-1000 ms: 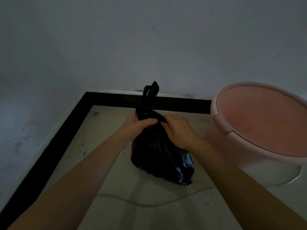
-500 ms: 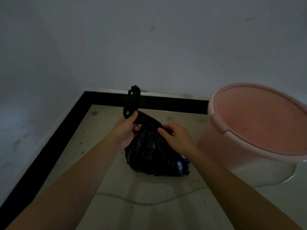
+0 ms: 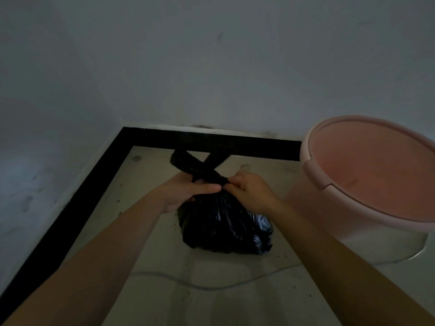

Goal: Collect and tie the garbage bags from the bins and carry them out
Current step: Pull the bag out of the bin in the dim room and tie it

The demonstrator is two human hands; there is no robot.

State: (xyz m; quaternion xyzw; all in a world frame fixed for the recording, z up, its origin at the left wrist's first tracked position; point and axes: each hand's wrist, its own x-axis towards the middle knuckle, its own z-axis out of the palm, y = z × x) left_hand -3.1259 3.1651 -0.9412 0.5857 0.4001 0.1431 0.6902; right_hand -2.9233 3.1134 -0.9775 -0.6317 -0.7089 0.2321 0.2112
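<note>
A small, full black garbage bag (image 3: 223, 227) sits on the pale floor in the corner of a dim room. Both hands pinch its gathered neck from above. My left hand (image 3: 188, 191) grips the neck from the left, thumb across the front. My right hand (image 3: 249, 187) holds it from the right with the fingertips. Above the hands the bag's two twisted ends (image 3: 200, 165) cross in an X against the black skirting. A pink bin (image 3: 367, 182) with a pink lid stands just right of the bag.
White walls meet in the corner behind the bag, edged by a black skirting board (image 3: 98, 175). A thin pale cable (image 3: 211, 287) lies across the floor in front of the bag. Dirt specks dot the floor around it.
The single upright twisted end has become two ends crossed over each other above the neck. Both hands have closed in together on the neck.
</note>
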